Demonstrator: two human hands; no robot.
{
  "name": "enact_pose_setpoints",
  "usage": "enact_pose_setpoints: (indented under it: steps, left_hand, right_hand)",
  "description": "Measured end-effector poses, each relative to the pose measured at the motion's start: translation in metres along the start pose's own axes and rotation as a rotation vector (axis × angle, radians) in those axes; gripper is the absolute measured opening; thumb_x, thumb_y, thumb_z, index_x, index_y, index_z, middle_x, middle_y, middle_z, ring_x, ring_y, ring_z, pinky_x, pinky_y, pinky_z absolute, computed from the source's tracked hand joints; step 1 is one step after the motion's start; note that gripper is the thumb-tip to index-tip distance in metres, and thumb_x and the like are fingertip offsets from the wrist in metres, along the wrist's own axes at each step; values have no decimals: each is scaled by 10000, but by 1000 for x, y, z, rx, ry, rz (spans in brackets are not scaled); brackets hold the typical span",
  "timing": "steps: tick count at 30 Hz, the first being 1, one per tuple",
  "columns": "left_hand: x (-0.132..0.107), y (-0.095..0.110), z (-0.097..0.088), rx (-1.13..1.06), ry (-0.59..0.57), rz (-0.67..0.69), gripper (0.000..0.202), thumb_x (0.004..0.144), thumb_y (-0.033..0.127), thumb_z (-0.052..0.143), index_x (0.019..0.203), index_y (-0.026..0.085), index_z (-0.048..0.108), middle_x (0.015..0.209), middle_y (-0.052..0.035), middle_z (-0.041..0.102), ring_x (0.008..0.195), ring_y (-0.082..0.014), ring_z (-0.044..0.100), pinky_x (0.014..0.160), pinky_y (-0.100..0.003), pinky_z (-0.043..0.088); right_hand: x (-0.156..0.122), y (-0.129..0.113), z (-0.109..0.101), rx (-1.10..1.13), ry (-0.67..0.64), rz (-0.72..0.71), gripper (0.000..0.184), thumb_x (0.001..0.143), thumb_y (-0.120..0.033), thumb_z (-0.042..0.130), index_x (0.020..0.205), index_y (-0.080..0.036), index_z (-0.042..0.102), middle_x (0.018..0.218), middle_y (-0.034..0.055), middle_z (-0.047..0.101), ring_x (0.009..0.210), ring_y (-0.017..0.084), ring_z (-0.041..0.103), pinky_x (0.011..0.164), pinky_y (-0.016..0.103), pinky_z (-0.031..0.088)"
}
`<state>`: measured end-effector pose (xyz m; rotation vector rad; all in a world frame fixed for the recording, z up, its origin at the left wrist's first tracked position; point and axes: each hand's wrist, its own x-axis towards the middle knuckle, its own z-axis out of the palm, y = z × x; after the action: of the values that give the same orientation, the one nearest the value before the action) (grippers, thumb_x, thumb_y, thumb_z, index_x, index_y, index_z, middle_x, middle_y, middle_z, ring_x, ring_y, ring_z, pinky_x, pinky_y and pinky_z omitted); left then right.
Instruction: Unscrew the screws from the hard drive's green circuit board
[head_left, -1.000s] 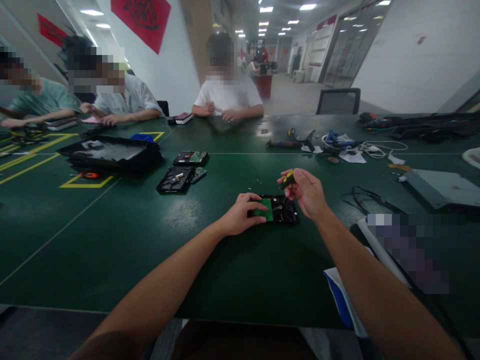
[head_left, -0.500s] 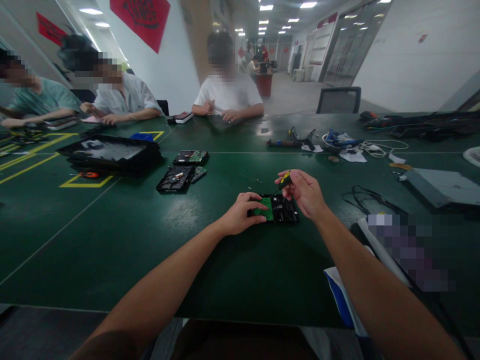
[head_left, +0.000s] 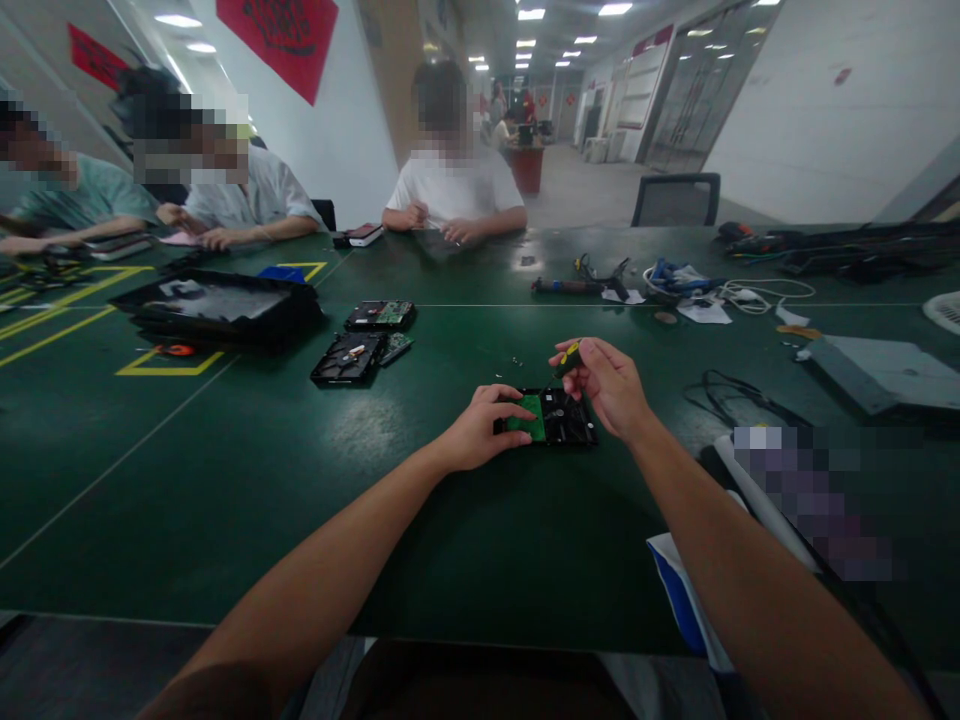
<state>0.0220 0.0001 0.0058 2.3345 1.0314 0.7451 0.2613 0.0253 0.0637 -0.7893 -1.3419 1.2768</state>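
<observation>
A black hard drive (head_left: 562, 420) with a green circuit board (head_left: 531, 415) lies flat on the green table (head_left: 225, 480) in front of me. My left hand (head_left: 480, 430) is closed on the drive's left end, fingers over the green board. My right hand (head_left: 607, 385) is closed on a small screwdriver with a yellow and black handle (head_left: 568, 358), held just above the drive's far side with its tip pointing down at the drive. A few tiny screws (head_left: 516, 362) lie on the table just beyond the drive.
Two more opened drives (head_left: 351, 358) (head_left: 381, 316) and a black tray (head_left: 217, 305) lie to the left. Tools, cables and paper (head_left: 675, 290) sit at the far right, a grey panel (head_left: 885, 370) at right. Three people sit across the table.
My right hand with the screwdriver has shifted slightly up and left over the drive. My left hand stays on the drive.
</observation>
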Motion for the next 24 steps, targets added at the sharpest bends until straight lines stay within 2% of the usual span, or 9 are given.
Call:
enact_pose_setpoints:
  steps: [11,16,20,24]
  left_hand:
    - [-1,-1,1,-7,14,6,328,890,377,774,1208,310,734,1389,-77,512,1340,-309,426,1160,-541,366]
    - [0,0,1,-8,11,5,321,895,369,768,1209,308,734,1390,-78,511,1348,-312,418,1158,-546,369]
    - [-1,0,0,-1,4,1,325,895,370,767,1213,308,734,1394,-80,507,1345,-319,418,1151,-550,375]
    - [-1,-1,0,5,1,-2,323,884,372,778,1202,328,740,1395,-73,506,1345,-325,420,1147,-563,375]
  right_hand:
    - [0,-1,2,48,-77,58,513,953,-671,527,1107,-230,738,993,71,699,591,102,559,427,247,351]
    - [-1,-2,2,12,-70,66,433,955,-611,578,1035,-215,736,969,66,702,547,75,505,404,230,273]
    - [-2,-3,3,17,-84,64,368,922,-579,646,958,-214,681,1034,73,724,580,89,581,417,226,347]
    - [-2,-2,5,64,-87,74,394,901,-602,669,967,-219,603,1055,78,739,607,111,656,454,227,443]
